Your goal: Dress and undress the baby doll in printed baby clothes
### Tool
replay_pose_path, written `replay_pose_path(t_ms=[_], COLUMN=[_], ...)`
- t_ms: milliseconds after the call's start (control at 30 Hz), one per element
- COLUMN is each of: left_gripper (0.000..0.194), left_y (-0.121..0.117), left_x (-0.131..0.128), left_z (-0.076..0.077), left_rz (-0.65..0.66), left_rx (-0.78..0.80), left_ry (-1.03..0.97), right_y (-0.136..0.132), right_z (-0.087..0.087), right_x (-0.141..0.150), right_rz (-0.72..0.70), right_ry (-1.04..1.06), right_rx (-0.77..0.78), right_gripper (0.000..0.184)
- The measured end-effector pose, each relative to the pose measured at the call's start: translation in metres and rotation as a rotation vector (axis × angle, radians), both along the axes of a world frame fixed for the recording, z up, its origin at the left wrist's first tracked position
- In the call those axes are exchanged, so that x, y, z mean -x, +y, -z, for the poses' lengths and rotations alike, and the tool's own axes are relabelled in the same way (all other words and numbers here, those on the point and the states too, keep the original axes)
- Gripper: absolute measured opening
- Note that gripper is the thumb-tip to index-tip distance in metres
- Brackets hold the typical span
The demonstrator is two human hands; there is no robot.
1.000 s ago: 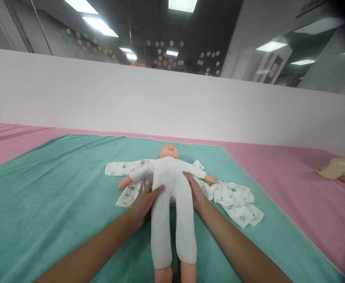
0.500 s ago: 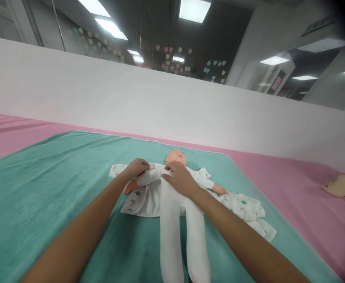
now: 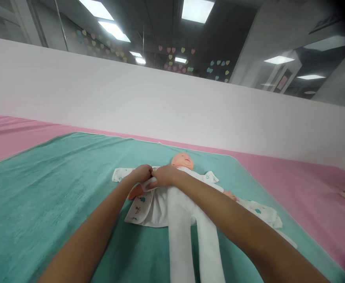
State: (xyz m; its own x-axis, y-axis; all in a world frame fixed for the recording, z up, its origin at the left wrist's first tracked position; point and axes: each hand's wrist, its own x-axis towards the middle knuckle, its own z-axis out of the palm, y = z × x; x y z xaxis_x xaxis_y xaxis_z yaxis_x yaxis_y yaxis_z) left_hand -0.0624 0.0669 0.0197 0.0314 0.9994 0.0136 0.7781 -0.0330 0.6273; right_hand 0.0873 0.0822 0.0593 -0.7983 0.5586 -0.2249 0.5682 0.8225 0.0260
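Two-handed, could wrench the doll [image 3: 179, 206] at its nine o'clock arm [image 3: 136, 191] by tugging unevenly, with left hand [image 3: 142, 173] and right hand [image 3: 164, 175] in narrow grip on its sleeve [image 3: 146, 184].

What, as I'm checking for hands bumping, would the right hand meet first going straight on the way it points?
Most likely the left hand, just beyond the right hand over the doll's white arm; whether the two hands touch is unclear.
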Motion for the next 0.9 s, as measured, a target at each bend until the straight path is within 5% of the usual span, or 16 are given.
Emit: replay_pose_path(t_ms=[367, 500, 733, 900], left_gripper=[0.021, 0.028, 0.028, 0.024], left_y=[-0.014, -0.020, -0.020, -0.019], left_x=[0.023, 0.011, -0.035, -0.035], left_z=[-0.021, -0.029, -0.036, -0.034], left_rz=[-0.085, -0.095, -0.110, -0.192], left_rx=[0.172, 0.107, -0.005, -0.032], left_ry=[-0.405, -0.556, -0.653, -0.707], right_y=[0.004, 0.003, 0.006, 0.011], right_z=[-0.053, -0.048, -0.023, -0.023], right_x=[-0.071, -0.078, -0.035, -0.021], right_rz=[0.277, 0.327, 0.295, 0.260], right_ry=[0.113, 0.133, 0.177, 0.167], right_rx=[0.013, 0.020, -0.048, 0.037], right_gripper=[0.054, 0.053, 0.046, 0.041])
